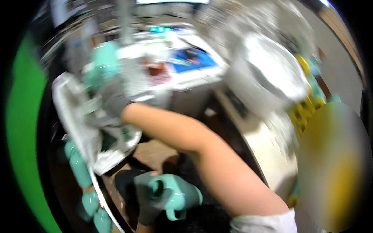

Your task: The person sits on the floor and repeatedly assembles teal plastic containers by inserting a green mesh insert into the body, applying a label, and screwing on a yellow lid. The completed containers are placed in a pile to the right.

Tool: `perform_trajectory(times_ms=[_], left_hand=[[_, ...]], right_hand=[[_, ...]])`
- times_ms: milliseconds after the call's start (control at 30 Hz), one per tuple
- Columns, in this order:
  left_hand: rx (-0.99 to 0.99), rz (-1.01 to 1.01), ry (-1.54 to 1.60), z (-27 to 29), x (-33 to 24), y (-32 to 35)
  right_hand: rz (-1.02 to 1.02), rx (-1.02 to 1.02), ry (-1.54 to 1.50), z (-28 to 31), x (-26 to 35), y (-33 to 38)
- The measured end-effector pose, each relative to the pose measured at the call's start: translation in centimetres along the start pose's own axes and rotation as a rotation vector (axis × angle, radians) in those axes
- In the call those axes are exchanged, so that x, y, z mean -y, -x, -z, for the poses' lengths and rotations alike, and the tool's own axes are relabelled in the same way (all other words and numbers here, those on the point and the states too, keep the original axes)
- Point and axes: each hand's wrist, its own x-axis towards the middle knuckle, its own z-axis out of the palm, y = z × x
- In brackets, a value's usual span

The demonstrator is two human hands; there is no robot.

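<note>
Low in the middle, a mint-green plastic jug (180,192) with a side handle lies tilted, its round opening toward the left. My left hand (149,198), in a grey glove, is closed around its open end. My right arm reaches across to the upper left. At its end my right hand (115,95), also gloved in grey, is smeared by motion. Another mint-green piece (105,60) stands right against that hand; whether the fingers grip it I cannot tell. Beside the right hand is a crumpled white bag or liner (72,110).
Several mint-green pieces (79,169) line the left side, below the white bag. A white machine or bench top (194,79) with green lights and a blue item stands ahead. To the right are a white bag-lined container (268,77), a pale ledge (258,139) and yellow crates (305,112).
</note>
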Motion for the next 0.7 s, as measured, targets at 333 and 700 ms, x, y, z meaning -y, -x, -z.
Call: perform_trajectory(times_ms=[333, 700], left_hand=[[0.126, 0.187, 0.342, 1.0, 2.2, -0.1], [0.451, 0.184, 0.130, -2.0, 0.7, -7.4]], right_hand=[[-0.718, 0.346, -0.135, 32.5, -9.3, 29.3], [-1.018, 0.392, 0.770, 63.5, -9.3, 34.9]])
